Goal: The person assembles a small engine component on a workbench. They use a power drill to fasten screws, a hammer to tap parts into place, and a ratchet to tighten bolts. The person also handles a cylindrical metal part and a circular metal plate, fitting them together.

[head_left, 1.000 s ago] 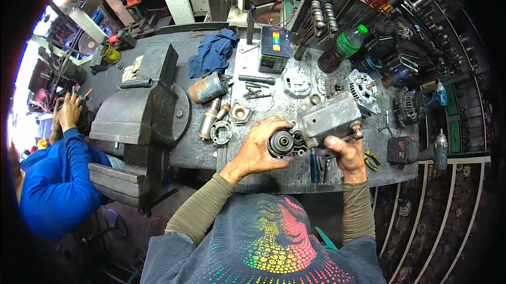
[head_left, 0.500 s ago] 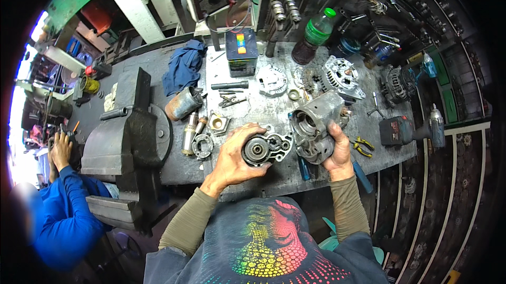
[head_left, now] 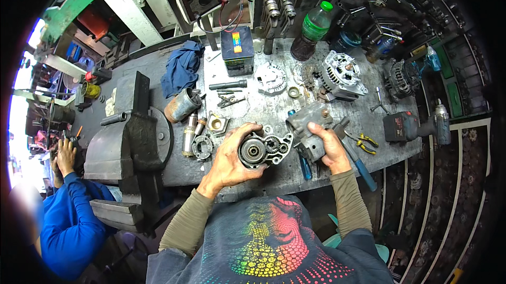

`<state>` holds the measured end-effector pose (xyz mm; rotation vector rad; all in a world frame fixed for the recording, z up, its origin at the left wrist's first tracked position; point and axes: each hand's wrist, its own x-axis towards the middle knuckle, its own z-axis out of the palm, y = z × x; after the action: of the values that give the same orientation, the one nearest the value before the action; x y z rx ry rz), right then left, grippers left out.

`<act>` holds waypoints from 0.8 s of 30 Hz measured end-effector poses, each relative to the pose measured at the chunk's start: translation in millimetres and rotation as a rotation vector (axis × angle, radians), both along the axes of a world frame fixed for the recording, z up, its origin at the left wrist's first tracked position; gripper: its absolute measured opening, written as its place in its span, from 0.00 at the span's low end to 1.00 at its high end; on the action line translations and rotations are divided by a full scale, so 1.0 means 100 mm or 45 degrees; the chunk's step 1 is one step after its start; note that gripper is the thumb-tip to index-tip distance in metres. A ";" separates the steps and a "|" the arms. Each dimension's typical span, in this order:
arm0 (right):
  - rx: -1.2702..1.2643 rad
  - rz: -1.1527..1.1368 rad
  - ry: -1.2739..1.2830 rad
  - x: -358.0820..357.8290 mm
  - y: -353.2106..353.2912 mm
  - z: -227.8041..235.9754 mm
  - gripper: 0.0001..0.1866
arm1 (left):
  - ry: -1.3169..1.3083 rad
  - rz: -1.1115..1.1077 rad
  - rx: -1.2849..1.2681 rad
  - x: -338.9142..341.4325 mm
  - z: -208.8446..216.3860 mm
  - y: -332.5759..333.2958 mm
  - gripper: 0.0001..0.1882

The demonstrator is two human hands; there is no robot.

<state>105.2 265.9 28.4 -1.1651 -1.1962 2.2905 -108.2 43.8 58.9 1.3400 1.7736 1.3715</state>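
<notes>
Bench vise [head_left: 129, 142], blue rag [head_left: 182, 68], green bottle [head_left: 312, 30]

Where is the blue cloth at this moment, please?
In the head view, the blue cloth lies at the back left of the workbench, between the big vise and the small battery.

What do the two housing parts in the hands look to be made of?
Gear housing in the left hand: seemingly cast aluminium, dull grey with grime, darker steel gears inside. Housing in the right hand: also looks like cast light alloy, matte grey, rough surface.
</notes>
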 end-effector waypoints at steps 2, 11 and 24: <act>0.209 0.084 -0.189 -0.03 -0.03 -0.09 0.25 | 0.032 -0.012 0.003 -0.01 0.01 0.00 0.47; 1.122 0.319 -0.846 -0.23 -0.08 -0.27 0.40 | 0.254 0.014 -0.079 0.02 -0.02 -0.11 0.57; 1.611 0.385 -1.006 -0.07 -0.04 -0.10 0.39 | 0.239 0.189 0.093 0.12 0.24 -0.17 0.44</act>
<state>98.0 262.0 18.9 -1.2983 -2.5955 0.6404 -96.3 26.8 83.1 1.4417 1.9985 1.4418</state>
